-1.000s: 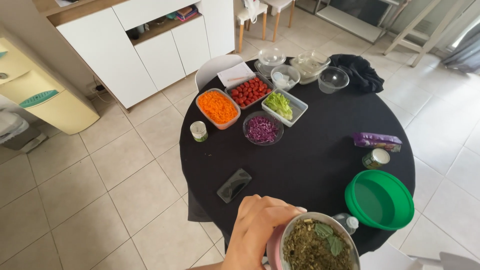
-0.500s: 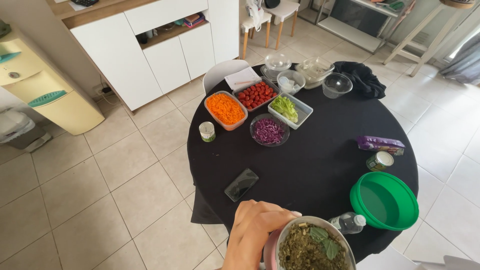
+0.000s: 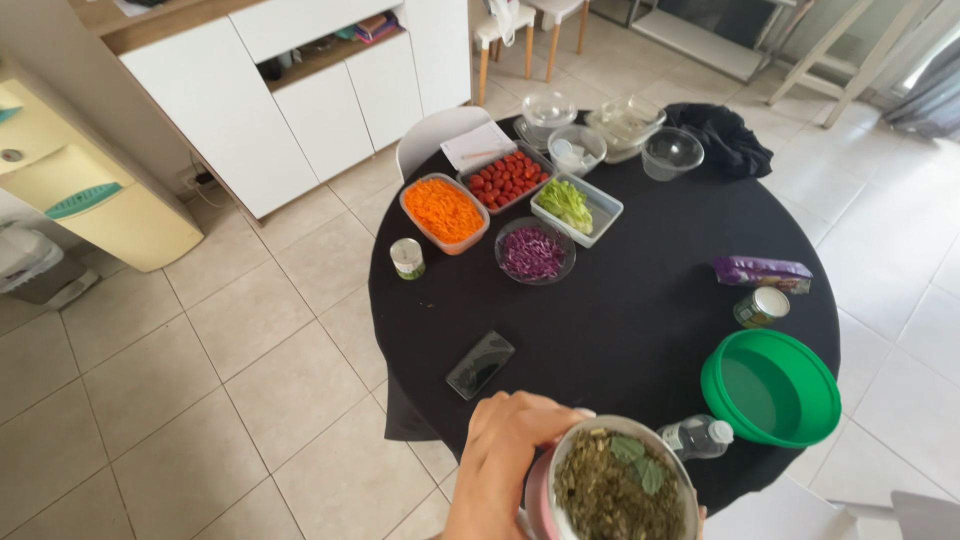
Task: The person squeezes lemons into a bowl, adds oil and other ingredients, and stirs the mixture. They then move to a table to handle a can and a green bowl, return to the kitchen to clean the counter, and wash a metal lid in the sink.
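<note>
My left hand (image 3: 508, 462) grips the left side of a metal bowl (image 3: 612, 482) at the bottom edge of the head view. The bowl is full of dried green herbs with a few whole leaves on top. I hold it over the near edge of a round black table (image 3: 640, 310). Just right of the bowl a small clear water bottle (image 3: 697, 436) lies on the table. A dark phone (image 3: 481, 364) lies on the table a little above my hand. My right hand is out of sight.
Tubs of shredded carrot (image 3: 443, 210), cherry tomatoes (image 3: 505, 176), lettuce (image 3: 570, 206) and a bowl of red cabbage (image 3: 533, 251) stand at the far side. A green bowl (image 3: 768, 385), tin (image 3: 761, 305), purple packet (image 3: 762, 270), small can (image 3: 407, 257) and empty glass bowls (image 3: 670, 152) are also there. White cabinets (image 3: 290, 95) line the wall.
My hand and the bowl stay at the bottom of the view. The view has shifted a little, so the table sits further right and slightly lower than before.
</note>
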